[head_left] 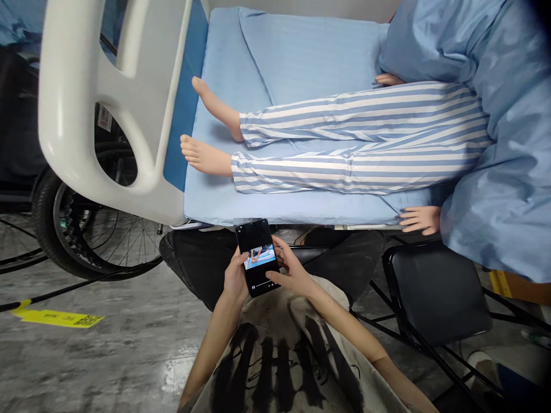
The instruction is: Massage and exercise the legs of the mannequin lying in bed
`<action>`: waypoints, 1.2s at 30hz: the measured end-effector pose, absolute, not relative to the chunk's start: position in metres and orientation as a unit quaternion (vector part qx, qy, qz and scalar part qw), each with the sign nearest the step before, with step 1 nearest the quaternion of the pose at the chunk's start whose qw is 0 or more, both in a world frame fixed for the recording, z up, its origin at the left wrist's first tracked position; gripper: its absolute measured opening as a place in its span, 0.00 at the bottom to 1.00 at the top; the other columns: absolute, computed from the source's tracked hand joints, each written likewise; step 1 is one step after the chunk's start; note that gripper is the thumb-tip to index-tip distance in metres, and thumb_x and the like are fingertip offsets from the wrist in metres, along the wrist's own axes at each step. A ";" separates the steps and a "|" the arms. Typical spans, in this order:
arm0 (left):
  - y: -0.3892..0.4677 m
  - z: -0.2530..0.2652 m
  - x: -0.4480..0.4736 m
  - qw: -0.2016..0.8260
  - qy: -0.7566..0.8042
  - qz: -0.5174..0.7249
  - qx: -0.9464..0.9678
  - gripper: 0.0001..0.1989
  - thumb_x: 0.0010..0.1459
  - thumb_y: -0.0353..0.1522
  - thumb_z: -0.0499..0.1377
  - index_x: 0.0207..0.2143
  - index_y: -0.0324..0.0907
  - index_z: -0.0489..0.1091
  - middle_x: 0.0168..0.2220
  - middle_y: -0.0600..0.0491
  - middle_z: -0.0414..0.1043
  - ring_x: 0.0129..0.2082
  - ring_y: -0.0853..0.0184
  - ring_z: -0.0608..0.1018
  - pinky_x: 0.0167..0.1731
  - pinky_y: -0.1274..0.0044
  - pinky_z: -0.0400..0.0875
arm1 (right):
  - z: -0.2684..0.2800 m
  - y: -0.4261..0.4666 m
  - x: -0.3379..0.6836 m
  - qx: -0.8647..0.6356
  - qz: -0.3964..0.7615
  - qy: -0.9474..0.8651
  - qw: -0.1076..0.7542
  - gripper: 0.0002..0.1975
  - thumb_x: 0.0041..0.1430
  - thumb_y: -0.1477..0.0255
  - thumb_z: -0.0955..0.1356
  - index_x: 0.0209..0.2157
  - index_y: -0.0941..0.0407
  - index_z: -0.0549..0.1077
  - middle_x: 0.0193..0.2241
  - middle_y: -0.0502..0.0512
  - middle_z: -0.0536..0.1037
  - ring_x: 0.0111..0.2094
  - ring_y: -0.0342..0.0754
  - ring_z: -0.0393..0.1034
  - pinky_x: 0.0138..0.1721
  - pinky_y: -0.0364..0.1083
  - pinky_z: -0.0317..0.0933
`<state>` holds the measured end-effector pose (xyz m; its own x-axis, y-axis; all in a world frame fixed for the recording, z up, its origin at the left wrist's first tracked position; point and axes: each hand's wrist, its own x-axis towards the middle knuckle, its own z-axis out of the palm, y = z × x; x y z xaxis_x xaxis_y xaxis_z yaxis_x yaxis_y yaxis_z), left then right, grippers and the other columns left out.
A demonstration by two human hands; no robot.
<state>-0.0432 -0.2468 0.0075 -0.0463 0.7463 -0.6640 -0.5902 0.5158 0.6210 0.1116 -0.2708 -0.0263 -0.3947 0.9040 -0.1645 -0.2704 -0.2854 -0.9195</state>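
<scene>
A black smartphone point(256, 236) is held upright above my lap, its screen showing a small picture with a bar beneath it. My left hand point(235, 279) is closed around the phone's left edge, the thumb reaching onto the screen. Along the right edge, my right hand point(293, 273) grips it with bent fingers, and its thumb lies over the lower part of the screen. The fingers behind the phone are partly hidden. Just beyond the phone is the near edge of a bed with a light blue sheet point(301, 213).
On the bed lies a mannequin-like figure in striped trousers point(344, 169), under a blue quilt point(508, 160) at the right. A white footboard point(69, 115) and a wheelchair wheel point(55, 229) stand left. A black folding chair point(437, 292) is at my right; a yellow tag point(60, 318) hangs left.
</scene>
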 end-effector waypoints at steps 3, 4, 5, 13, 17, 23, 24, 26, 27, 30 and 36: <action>-0.247 0.007 -0.043 0.687 0.536 0.486 0.074 0.19 0.41 0.36 0.66 0.39 0.42 0.75 0.31 0.54 0.78 0.39 0.56 0.80 0.41 0.69 0.74 | -0.026 -0.270 0.112 -0.371 0.713 -0.432 0.409 0.43 0.59 0.63 0.72 0.68 0.51 0.47 0.59 0.63 0.67 0.56 0.51 0.68 0.58 0.51 0.60; -0.247 0.007 -0.043 0.686 0.536 0.485 0.074 0.19 0.41 0.36 0.66 0.39 0.42 0.75 0.31 0.54 0.78 0.39 0.56 0.80 0.41 0.69 0.74 | -0.025 -0.270 0.112 -0.372 0.713 -0.431 0.409 0.43 0.59 0.63 0.72 0.68 0.51 0.47 0.59 0.63 0.67 0.56 0.51 0.68 0.57 0.51 0.60; -0.247 0.007 -0.043 0.685 0.537 0.486 0.075 0.19 0.41 0.36 0.66 0.39 0.42 0.75 0.31 0.54 0.78 0.39 0.56 0.80 0.41 0.69 0.74 | -0.025 -0.270 0.112 -0.373 0.713 -0.431 0.409 0.43 0.59 0.63 0.72 0.68 0.51 0.47 0.59 0.63 0.67 0.55 0.51 0.68 0.57 0.51 0.60; -0.246 0.007 -0.042 0.685 0.541 0.481 0.079 0.19 0.41 0.36 0.66 0.38 0.42 0.75 0.30 0.54 0.78 0.39 0.56 0.80 0.41 0.69 0.74 | -0.025 -0.270 0.113 -0.380 0.714 -0.431 0.400 0.43 0.59 0.63 0.72 0.68 0.51 0.47 0.59 0.63 0.67 0.55 0.51 0.68 0.57 0.51 0.60; -0.246 0.006 -0.043 0.686 0.540 0.481 0.084 0.19 0.42 0.36 0.65 0.40 0.42 0.75 0.31 0.53 0.78 0.40 0.56 0.80 0.42 0.69 0.74 | -0.024 -0.269 0.114 -0.382 0.716 -0.430 0.395 0.44 0.58 0.62 0.72 0.68 0.51 0.46 0.59 0.64 0.67 0.55 0.51 0.68 0.57 0.52 0.60; -0.247 0.005 -0.044 0.686 0.541 0.479 0.086 0.19 0.43 0.36 0.65 0.40 0.42 0.75 0.31 0.54 0.78 0.37 0.58 0.80 0.42 0.69 0.74 | -0.023 -0.269 0.115 -0.383 0.717 -0.430 0.393 0.43 0.59 0.63 0.72 0.68 0.52 0.47 0.57 0.63 0.68 0.54 0.51 0.68 0.56 0.51 0.61; -0.247 0.005 -0.043 0.686 0.541 0.479 0.085 0.19 0.43 0.36 0.65 0.40 0.42 0.75 0.31 0.54 0.78 0.37 0.58 0.80 0.42 0.69 0.73 | -0.024 -0.269 0.115 -0.382 0.717 -0.430 0.395 0.43 0.59 0.63 0.72 0.68 0.52 0.47 0.57 0.63 0.68 0.54 0.51 0.68 0.56 0.51 0.61; -0.247 0.006 -0.043 0.687 0.540 0.479 0.085 0.19 0.43 0.35 0.65 0.40 0.41 0.74 0.31 0.54 0.77 0.37 0.58 0.80 0.42 0.69 0.73 | -0.024 -0.269 0.114 -0.383 0.716 -0.429 0.396 0.43 0.59 0.63 0.72 0.68 0.52 0.47 0.56 0.63 0.69 0.53 0.50 0.69 0.55 0.51 0.61; -0.246 0.006 -0.043 0.688 0.540 0.478 0.086 0.19 0.43 0.35 0.65 0.40 0.41 0.74 0.31 0.54 0.77 0.37 0.58 0.80 0.42 0.69 0.73 | -0.024 -0.269 0.114 -0.385 0.716 -0.428 0.396 0.43 0.59 0.62 0.72 0.68 0.52 0.47 0.56 0.62 0.69 0.53 0.50 0.69 0.55 0.51 0.61; -0.246 0.006 -0.043 0.688 0.538 0.478 0.088 0.18 0.43 0.35 0.64 0.40 0.41 0.74 0.31 0.53 0.77 0.37 0.58 0.80 0.42 0.69 0.74 | -0.023 -0.268 0.114 -0.387 0.715 -0.426 0.395 0.43 0.58 0.62 0.72 0.68 0.52 0.48 0.56 0.63 0.69 0.54 0.50 0.68 0.56 0.51 0.61; -0.246 0.007 -0.041 0.690 0.535 0.480 0.085 0.19 0.43 0.36 0.65 0.41 0.42 0.74 0.31 0.53 0.78 0.40 0.56 0.80 0.43 0.68 0.74 | -0.022 -0.268 0.116 -0.384 0.717 -0.427 0.395 0.43 0.59 0.63 0.72 0.68 0.53 0.47 0.58 0.64 0.68 0.54 0.51 0.68 0.56 0.51 0.60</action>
